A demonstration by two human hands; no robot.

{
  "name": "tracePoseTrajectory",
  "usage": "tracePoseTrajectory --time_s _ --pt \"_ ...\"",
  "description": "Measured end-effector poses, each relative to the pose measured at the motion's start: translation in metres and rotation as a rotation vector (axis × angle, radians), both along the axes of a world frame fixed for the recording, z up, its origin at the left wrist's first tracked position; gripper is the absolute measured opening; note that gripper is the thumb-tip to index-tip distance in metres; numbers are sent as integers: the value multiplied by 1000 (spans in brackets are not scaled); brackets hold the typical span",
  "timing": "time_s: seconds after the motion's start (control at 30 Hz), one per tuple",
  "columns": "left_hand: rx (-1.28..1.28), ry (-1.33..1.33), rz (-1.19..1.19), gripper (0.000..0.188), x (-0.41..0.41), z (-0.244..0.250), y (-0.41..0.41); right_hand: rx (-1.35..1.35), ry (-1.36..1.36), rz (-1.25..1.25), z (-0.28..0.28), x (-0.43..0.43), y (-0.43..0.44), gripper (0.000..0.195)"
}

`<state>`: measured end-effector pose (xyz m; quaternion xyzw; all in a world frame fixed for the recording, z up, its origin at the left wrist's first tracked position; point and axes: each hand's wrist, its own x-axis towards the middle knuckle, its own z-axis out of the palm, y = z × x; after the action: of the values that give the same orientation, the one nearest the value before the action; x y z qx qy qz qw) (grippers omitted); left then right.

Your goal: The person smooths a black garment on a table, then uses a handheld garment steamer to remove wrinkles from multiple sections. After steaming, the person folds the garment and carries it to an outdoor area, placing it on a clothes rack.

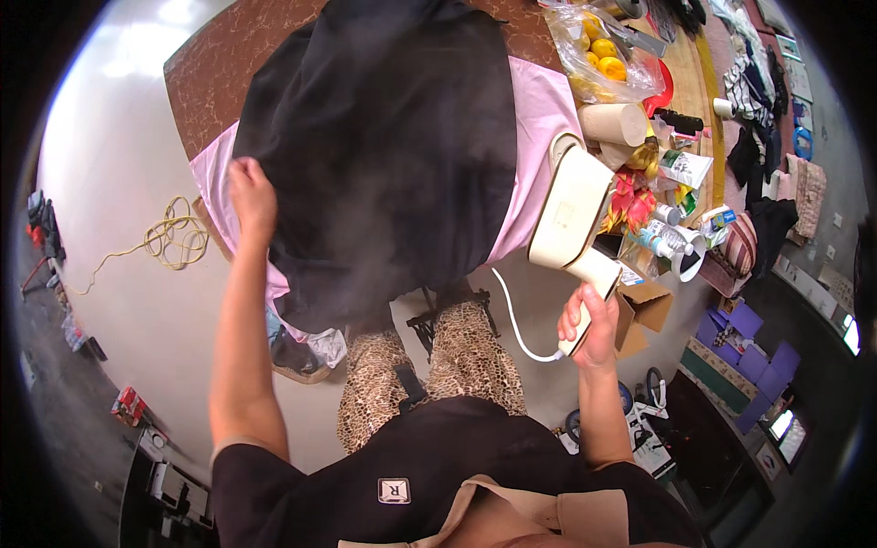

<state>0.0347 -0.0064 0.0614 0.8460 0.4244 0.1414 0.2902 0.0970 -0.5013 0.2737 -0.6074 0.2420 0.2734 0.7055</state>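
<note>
A black garment lies spread over a pink cloth on the table, its lower edge hanging towards my knees. My left hand is at the garment's left edge with its fingers curled; whether they pinch the fabric is unclear. My right hand grips the handle of a cream handheld garment steamer, whose head is over the pink cloth at the garment's right side. A white cord runs from the handle's base. A faint haze shows over the black fabric.
To the right on the tabletop are a bag of oranges, a paper roll, dragon fruit and plastic bottles. An open cardboard box stands below them. A yellow cord lies coiled on the floor at left.
</note>
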Motion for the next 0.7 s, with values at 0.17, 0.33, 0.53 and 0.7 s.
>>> tracePoseTrajectory --time_s 0.17,0.33,0.53,0.7 --pt "222 -71 -62 32 90 75 104 -18 -11 1 7 0 -7 18" --pt "481 -139 241 42 139 145 232 -70 -24 43 4 6 -5 20" --pt "202 -185 348 89 122 99 271 -110 -11 88 6 8 10 17" --pt "203 59 173 118 -35 -1 126 -154 -10 162 5 5 14 18"
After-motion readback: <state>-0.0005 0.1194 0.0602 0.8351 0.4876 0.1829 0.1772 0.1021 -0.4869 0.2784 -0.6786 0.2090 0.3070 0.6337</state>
